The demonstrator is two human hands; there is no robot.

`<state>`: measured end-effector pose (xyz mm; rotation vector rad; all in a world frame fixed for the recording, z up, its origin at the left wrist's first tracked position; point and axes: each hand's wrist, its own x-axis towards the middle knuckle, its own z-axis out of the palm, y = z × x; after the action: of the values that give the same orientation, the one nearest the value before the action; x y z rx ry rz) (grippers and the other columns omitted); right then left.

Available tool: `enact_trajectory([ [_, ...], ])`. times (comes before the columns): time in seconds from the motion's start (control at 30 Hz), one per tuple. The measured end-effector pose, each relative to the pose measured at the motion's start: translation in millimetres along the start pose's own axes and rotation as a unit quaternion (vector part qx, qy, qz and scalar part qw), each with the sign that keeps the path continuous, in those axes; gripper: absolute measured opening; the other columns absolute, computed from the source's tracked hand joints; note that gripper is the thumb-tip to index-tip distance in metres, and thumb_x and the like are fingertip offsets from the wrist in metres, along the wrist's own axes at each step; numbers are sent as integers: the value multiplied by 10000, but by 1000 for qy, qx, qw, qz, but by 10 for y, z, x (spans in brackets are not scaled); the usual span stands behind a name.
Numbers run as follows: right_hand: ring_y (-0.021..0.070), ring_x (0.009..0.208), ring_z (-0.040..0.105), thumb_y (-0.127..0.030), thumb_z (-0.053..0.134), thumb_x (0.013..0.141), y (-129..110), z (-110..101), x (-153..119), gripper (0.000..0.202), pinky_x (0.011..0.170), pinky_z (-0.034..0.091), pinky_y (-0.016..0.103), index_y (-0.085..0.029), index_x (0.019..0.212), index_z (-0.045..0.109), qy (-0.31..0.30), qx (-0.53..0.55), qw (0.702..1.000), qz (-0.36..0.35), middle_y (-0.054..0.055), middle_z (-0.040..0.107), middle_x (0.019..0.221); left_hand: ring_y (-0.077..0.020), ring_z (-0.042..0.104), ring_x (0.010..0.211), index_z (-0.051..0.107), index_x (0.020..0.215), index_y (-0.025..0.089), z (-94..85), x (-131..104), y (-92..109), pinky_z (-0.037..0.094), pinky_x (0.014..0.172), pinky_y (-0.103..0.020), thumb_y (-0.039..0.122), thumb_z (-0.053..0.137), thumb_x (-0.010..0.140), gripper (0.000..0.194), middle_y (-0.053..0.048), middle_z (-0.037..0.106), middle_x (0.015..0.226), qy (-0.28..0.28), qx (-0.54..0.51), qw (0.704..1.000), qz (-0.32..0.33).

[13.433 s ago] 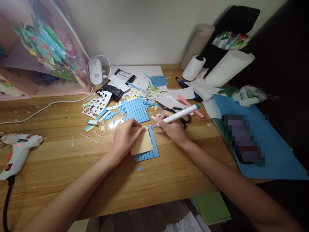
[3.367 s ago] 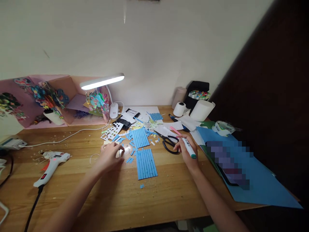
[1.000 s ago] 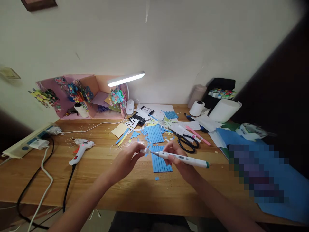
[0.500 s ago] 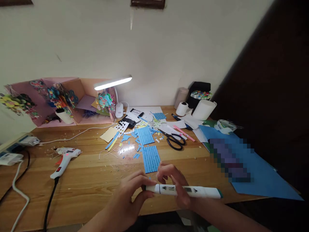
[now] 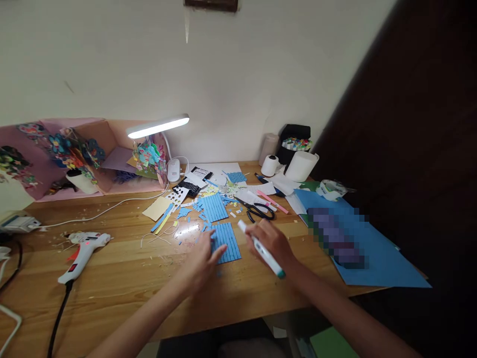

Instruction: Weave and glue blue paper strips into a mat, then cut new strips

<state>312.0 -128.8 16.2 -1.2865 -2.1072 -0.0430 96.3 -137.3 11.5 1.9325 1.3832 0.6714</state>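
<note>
A white marker [image 5: 266,254] with a green end is gripped in my right hand [image 5: 273,241], which hovers over the wooden table right of the nearer blue striped piece. My left hand [image 5: 204,256] has its thumb and fingers apart at the left edge of that blue striped piece [image 5: 229,242]; nothing shows between them, and whether the fingertips touch it is hard to tell. Just behind lies a second blue striped piece [image 5: 213,208], with small blue scraps [image 5: 184,213] to its left. Black-handled scissors [image 5: 260,211] rest to its right.
A glue gun [image 5: 84,253] with a black cord lies at the left. Behind it are a pink box [image 5: 128,186] with paper flowers and a lit lamp [image 5: 159,127]. Blue sheets [image 5: 387,271] cover the right side. White rolls [image 5: 302,166] and a marker case stand at the back.
Both hands have moved forward. My left hand has let go of the marker's end and reached the nearer blue piece. The marker, in my right hand, now slants. The view has shifted right.
</note>
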Motion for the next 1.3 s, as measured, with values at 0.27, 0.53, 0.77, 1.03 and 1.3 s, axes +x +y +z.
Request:
enact_trajectory([
  [0.27, 287, 993, 527, -22, 348, 840, 1269, -245, 58, 419, 784, 422, 365, -181, 1150, 582, -98, -161, 975, 121, 140, 609, 1052, -318, 508, 1032, 378, 1251, 49, 141, 257, -226, 408, 875, -426, 437, 655, 691, 735, -183, 528, 1091, 81, 152, 985, -26],
  [0.53, 219, 1066, 534, -97, 419, 854, 1405, -61, 219, 292, 909, 400, 318, -152, 1050, 628, -135, -122, 976, 116, 123, 584, 1150, -257, 566, 872, 504, 1043, 116, 145, 323, -225, 443, 746, -364, 472, 651, 675, 532, -85, 571, 910, 42, 67, 992, -94],
  [0.77, 264, 981, 561, -204, 585, 780, 1181, 194, 377, 273, 859, 415, 342, -115, 1038, 596, -141, -141, 968, 154, 155, 584, 1064, -300, 517, 1037, 463, 1116, 117, 166, 313, -193, 431, 831, -385, 453, 726, 602, 668, -145, 526, 1090, 69, 99, 990, -72],
  [1.03, 258, 967, 568, -140, 510, 797, 1107, 199, 427, 167, 819, 411, 328, -123, 938, 599, -142, -145, 961, 186, 154, 591, 1028, -246, 601, 755, 597, 845, 143, 49, 364, -174, 436, 631, -327, 458, 643, 690, 354, -76, 642, 784, 14, -11, 997, -80],
  [1.3, 235, 850, 615, -221, 583, 703, 891, 198, 363, 224, 698, 431, 280, -142, 912, 579, -191, -100, 960, 181, 100, 659, 904, -167, 634, 563, 590, 859, 130, -275, 505, -299, 481, 521, -259, 496, 567, 776, 375, -66, 695, 703, -33, -291, 953, -77],
])
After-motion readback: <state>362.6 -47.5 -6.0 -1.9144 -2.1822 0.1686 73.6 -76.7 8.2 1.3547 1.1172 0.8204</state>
